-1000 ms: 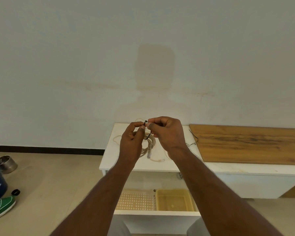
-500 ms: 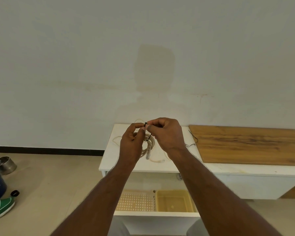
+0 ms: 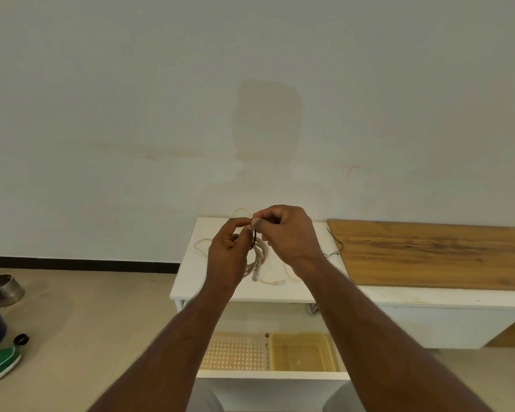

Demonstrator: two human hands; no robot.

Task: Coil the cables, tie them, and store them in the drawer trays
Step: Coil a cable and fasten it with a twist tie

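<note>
Left to right: our left hand (image 3: 227, 257) and right hand (image 3: 286, 233) meet fingertip to fingertip above the white cabinet top (image 3: 188, 278), both pinching the dark tie (image 3: 252, 233) around the coiled cable (image 3: 257, 258). The coil hangs directly below the pinch, long axis near-vertical, equally close to both hands. Next: cinch the tie, we'd say. One loose cable (image 3: 272, 281) lies on the top, one spare tie (image 3: 335, 245) at right. Two trays in the open drawer, near us: perforated tray (image 3: 235, 353), yellow tray (image 3: 302, 350).

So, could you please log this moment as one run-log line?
step: tying | left hand: pinches tie | right hand: pinches tie | coiled cable: held | drawer trays: empty
</note>
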